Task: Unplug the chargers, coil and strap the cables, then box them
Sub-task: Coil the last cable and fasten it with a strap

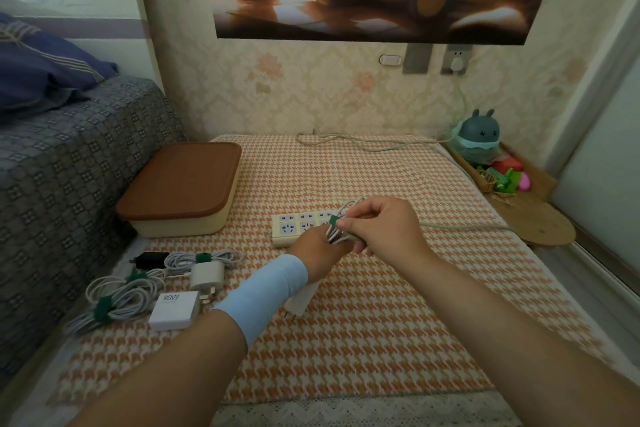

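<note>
Both hands meet over the power strip on the checked cloth. My left hand holds a coiled white cable; its white charger hangs below the wrist. My right hand pinches a green strap around that coil. At the left lie three strapped bundles: a 90W white charger with coiled cable, a white plug charger with cable, and a black charger. The cream box with brown lid is shut.
A bed with a grey patterned cover borders the left. The power strip's cord runs right and back to a wall outlet. A toy figure and small colourful items sit on a wooden tray at the right.
</note>
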Available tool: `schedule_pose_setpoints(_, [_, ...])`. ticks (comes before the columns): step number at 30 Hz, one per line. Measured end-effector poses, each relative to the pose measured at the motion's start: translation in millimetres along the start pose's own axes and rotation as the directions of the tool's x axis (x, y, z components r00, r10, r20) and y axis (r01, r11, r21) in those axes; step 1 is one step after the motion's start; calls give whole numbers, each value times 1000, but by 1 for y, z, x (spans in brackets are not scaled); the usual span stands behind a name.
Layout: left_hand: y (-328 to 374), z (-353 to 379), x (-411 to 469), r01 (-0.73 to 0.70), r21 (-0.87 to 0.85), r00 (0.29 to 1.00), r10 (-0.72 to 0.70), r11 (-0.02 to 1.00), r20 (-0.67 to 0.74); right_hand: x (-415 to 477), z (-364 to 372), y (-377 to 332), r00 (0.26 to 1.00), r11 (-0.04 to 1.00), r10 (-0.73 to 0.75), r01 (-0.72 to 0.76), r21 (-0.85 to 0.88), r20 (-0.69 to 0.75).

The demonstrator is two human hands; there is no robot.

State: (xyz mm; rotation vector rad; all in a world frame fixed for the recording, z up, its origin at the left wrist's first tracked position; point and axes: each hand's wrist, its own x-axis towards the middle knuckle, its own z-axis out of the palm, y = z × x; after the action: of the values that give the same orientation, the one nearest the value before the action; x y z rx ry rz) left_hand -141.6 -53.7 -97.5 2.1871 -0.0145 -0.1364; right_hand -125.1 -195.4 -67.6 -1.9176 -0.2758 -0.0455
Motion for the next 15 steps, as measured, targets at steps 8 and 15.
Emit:
schedule_pose_setpoints(8, [-4,0,0,-34,57,999,34,998,5,6,8,5,959,957,205,-238,-166,-194])
schedule_pose_setpoints(15, [-6,3,-1,106,-507,994,-90,855,55,13,11,21,938,937,344,-341,71,-39])
